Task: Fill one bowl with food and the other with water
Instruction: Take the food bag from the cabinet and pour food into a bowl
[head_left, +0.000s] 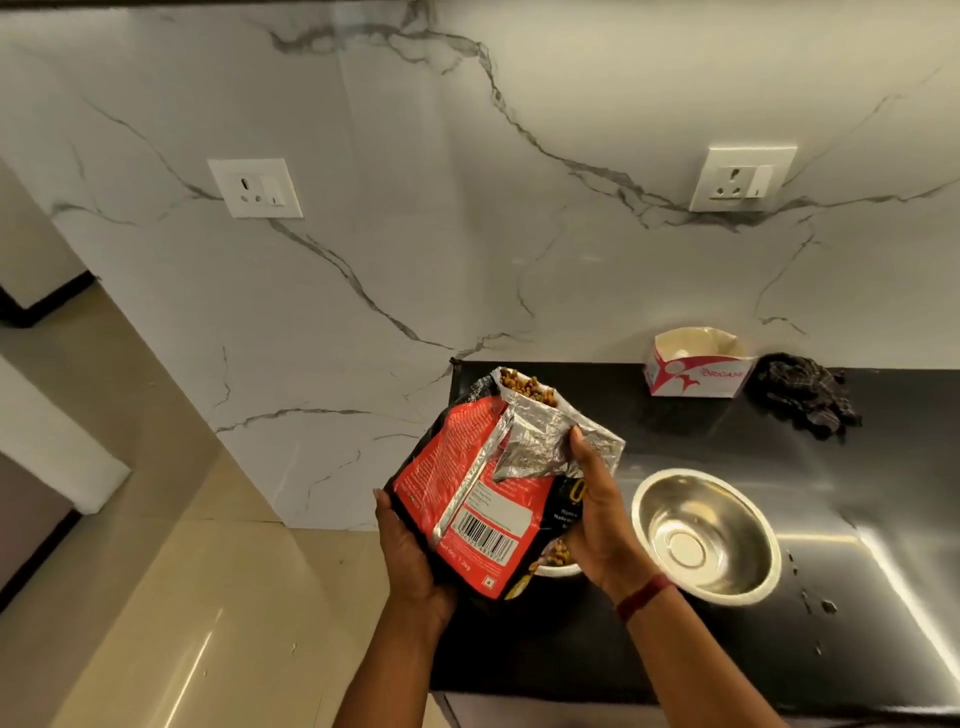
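Head view, both hands on the job.

- Food bag (483, 499) – red and black, foil-lined – is held above the near left corner of the black table (727, 649). It is tilted, with the open mouth toward 12 o'clock. Brown kibble (524, 387) shows inside the mouth.
- Left hand (410, 561) grips the bag's lower edge at 7 o'clock, palm under it and fingers wrapped behind.
- Right hand (597, 519) grips the bag's side at 3 o'clock, fingertips against the folded foil flap. A dark red wristband (644, 597) sits on that wrist.
- First bowl (558, 566): mostly hidden beneath the bag at its 5 o'clock. Only a pale rim and some kibble in it show.
- Second bowl (706, 538): steel, nothing in it, on the table just beside the right hand at 3 o'clock.
- Rear of the table, 1 o'clock from the bag: an open white-and-red carton (693, 371), with a crumpled dark cloth (802, 400) just beside it at 3 o'clock.
- Marble wall (467, 208) behind carries two white sockets.
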